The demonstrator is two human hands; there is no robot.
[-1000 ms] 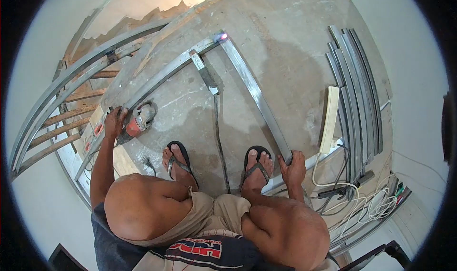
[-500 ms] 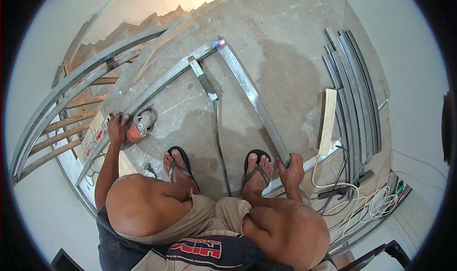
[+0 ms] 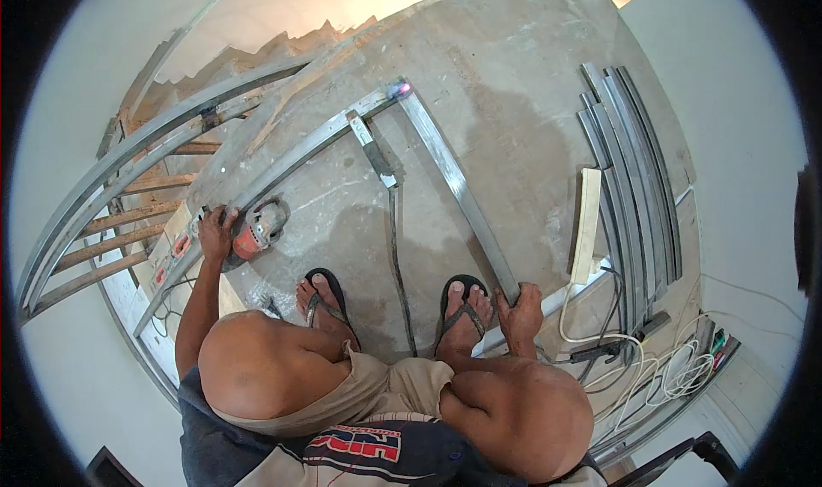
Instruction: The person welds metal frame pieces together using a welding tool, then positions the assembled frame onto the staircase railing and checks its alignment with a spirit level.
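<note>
Two metal tubes meet at a corner on the floor, where a small pink-white glow shows. My left hand (image 3: pixel 216 233) is closed on the long left tube (image 3: pixel 291 159), beside an orange angle grinder (image 3: pixel 257 230). The near end of the right tube (image 3: pixel 461 192) is gripped by my right hand (image 3: pixel 521 314), its fingers wrapped round it. A clamp (image 3: pixel 372 151) with a black cable is attached to the left tube near the corner.
Several metal tubes (image 3: pixel 634 179) lie at the right beside a cream power strip (image 3: pixel 586 226). Coiled white cable (image 3: pixel 685 367) is at the lower right. A metal frame with rusty bars (image 3: pixel 133 220) stands at the left. My sandalled feet (image 3: pixel 462 316) are between the tubes.
The joined tubes, both hands and the floor sit slightly lower in the view. Both hands keep their holds, and the glow at the corner remains.
</note>
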